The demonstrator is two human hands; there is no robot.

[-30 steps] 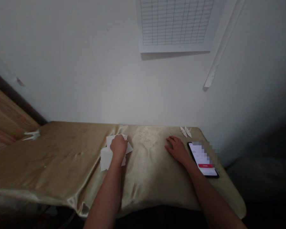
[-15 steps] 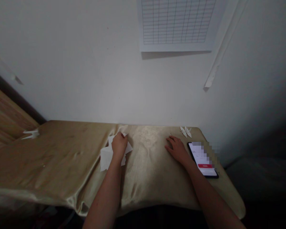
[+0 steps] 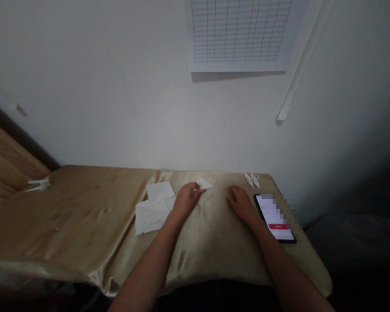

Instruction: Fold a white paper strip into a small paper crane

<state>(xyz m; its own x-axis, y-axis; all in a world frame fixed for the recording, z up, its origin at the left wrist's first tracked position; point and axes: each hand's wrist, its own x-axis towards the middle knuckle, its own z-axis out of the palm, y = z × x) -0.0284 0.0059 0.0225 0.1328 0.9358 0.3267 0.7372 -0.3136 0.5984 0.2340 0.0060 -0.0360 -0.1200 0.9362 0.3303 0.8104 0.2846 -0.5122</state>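
My left hand (image 3: 186,200) lies on the gold cloth near the table's back edge, its fingertips pinching a small white sheet of paper (image 3: 204,184) that juts out to the right. A loose stack of white paper squares (image 3: 152,209) lies just to the left of that hand. My right hand (image 3: 242,203) rests flat on the cloth, fingers spread, holding nothing, right beside a lit phone (image 3: 274,216).
A table (image 3: 68,225) draped in shiny gold cloth stands against a white wall. Two small folded paper figures (image 3: 251,179) sit at the back right. Another folded paper piece (image 3: 37,185) lies at the far left. A grid chart (image 3: 240,30) hangs on the wall.
My left hand has left the paper stack and moved right with one sheet pinched in its fingertips. The stack now lies uncovered. My right hand has stayed put.
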